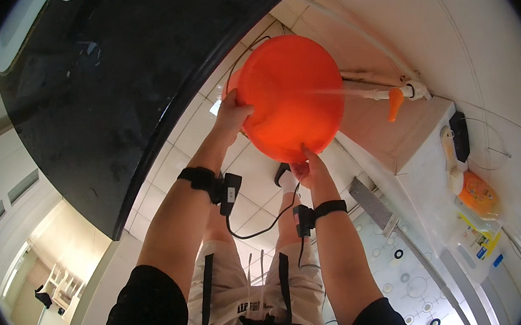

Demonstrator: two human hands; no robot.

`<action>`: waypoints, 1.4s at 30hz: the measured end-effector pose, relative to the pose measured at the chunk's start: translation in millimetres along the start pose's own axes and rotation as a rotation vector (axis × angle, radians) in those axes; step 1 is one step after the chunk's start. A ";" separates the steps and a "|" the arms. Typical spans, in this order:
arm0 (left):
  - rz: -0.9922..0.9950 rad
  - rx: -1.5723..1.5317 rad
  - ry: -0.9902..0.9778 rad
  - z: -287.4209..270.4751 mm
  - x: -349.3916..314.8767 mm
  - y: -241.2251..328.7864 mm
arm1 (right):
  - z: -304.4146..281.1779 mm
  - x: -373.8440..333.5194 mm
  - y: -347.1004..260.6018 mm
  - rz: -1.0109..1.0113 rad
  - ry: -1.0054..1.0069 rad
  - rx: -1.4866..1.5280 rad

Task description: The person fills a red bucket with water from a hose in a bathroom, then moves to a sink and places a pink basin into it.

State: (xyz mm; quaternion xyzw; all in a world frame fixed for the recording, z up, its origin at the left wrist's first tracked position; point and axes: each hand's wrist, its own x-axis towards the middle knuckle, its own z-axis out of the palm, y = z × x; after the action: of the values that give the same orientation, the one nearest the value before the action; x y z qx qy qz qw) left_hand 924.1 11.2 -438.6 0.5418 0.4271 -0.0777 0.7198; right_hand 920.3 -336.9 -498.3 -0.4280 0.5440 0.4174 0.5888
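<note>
I hold a round orange plastic basin [297, 120] up in front of me, its wide face turned toward me. My left hand [231, 117] grips its left edge, with the thumb on the near side. At the lower edge, my right hand [310, 168] is closed on the basin, its thumb resting over the rim. A thin stream of water [329, 91] runs across from a white tap [394, 93] with an orange lever and meets the basin. More orange plastic and a thin dark wire show behind its left edge; what they belong to is unclear.
A dark countertop [99, 104] curves along the left. Under the tap is a pale boxy ledge [392, 138]. On the right are a brush [449, 150], an orange bottle [477, 195] and a clear jug [473, 254]. A long-handled flat tool [374, 204] leans nearby above the tiled floor [251, 192].
</note>
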 end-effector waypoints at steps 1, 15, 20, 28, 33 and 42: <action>-0.016 0.011 -0.039 5.7 2.4 -0.3 | -5.5 2.1 -0.3 0.044 0.027 0.023; -0.361 0.201 0.245 -71.3 -3.6 -62.5 | 78.5 -2.5 -7.2 -0.219 0.082 -0.407; -0.265 0.091 0.133 -10.4 -5.6 -63.3 | 5.9 20.9 -27.1 -0.283 0.125 -0.244; 0.015 0.424 0.225 -49.5 75.4 -35.2 | 82.2 41.4 -47.4 -0.211 -0.043 -0.138; -0.199 0.271 0.120 -25.9 5.9 -64.3 | 23.2 20.4 -24.6 -0.292 0.044 -0.140; -0.037 0.446 0.185 6.3 69.6 -5.2 | 38.2 56.6 -69.5 -0.274 -0.063 -0.046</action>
State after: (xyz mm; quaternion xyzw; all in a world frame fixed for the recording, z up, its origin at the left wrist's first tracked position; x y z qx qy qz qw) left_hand 967.9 28.2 -490.7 0.6842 0.4732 -0.1332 0.5387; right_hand 1001.0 -318.7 -549.7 -0.4981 0.4521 0.3588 0.6471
